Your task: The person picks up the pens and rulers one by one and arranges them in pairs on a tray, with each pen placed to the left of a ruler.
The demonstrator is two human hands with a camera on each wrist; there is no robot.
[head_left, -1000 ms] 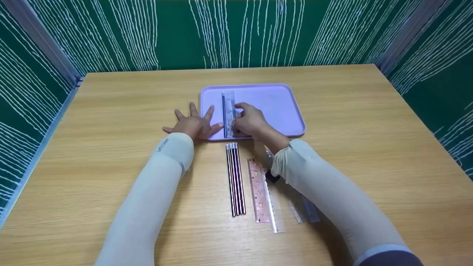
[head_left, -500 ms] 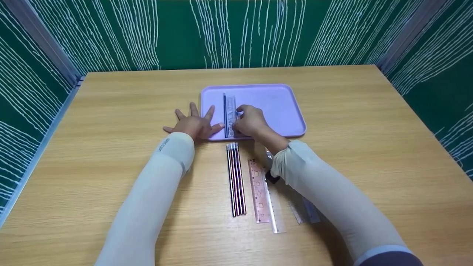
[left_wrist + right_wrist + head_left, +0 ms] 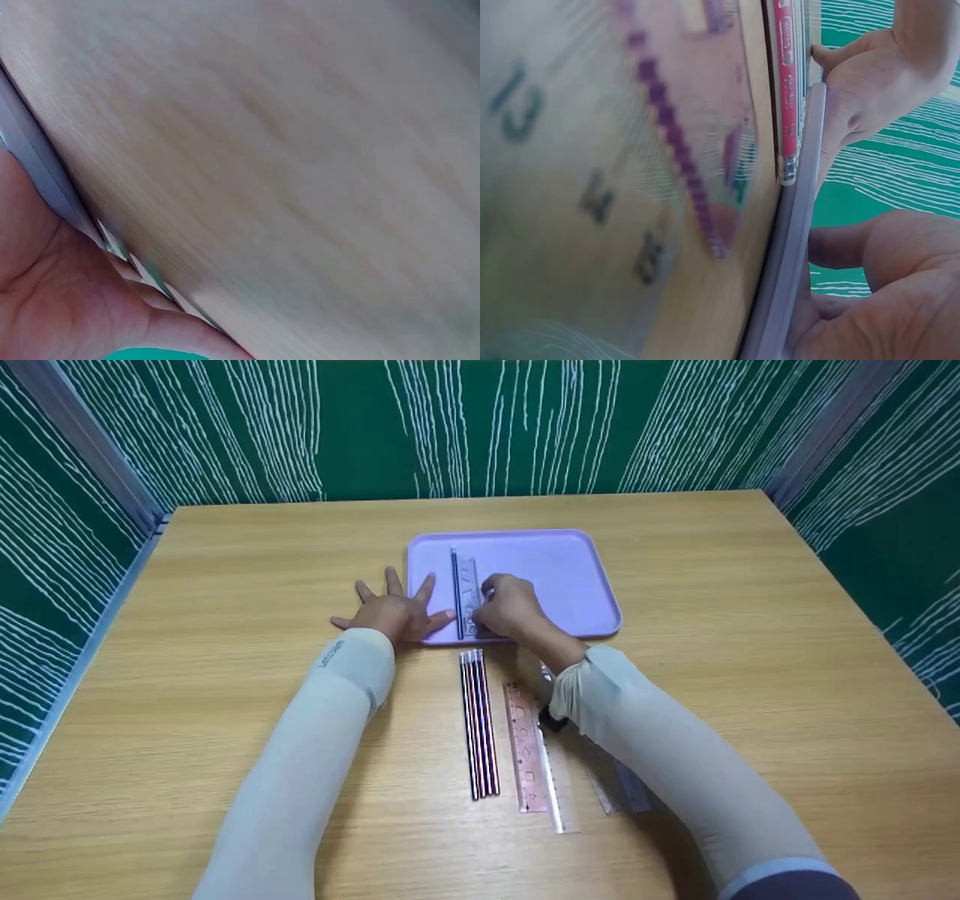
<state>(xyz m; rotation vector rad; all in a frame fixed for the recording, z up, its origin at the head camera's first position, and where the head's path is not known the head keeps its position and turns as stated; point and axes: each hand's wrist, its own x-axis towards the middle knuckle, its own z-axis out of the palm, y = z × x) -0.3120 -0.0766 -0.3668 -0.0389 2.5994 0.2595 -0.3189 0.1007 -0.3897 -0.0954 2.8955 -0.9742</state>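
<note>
A lilac tray (image 3: 555,562) lies on the table. Inside its left part a dark pencil (image 3: 456,585) and a clear ruler (image 3: 468,585) lie side by side, running front to back. My left hand (image 3: 390,613) rests at the tray's left edge with fingers spread and the thumb reaching over the rim toward the pencil. With curled fingers, my right hand (image 3: 511,606) holds the ruler by its right side, near the tray's front; the hand covers part of that edge. In the right wrist view the tray's rim (image 3: 787,247) hides the right fingertips.
In front of the tray lie several striped pencils (image 3: 478,727), eraser ends toward it. To their right are a pink ruler (image 3: 525,750) and a clear ruler (image 3: 559,795). More rulers (image 3: 634,787) lie partly under my right sleeve (image 3: 675,757). Green patterned sheeting (image 3: 360,435) stands behind the table.
The clear ruler in the tray has slid slightly toward me, its far end now lower than the pencil's. The pencil has shifted a little. My left hand has stayed in place.
</note>
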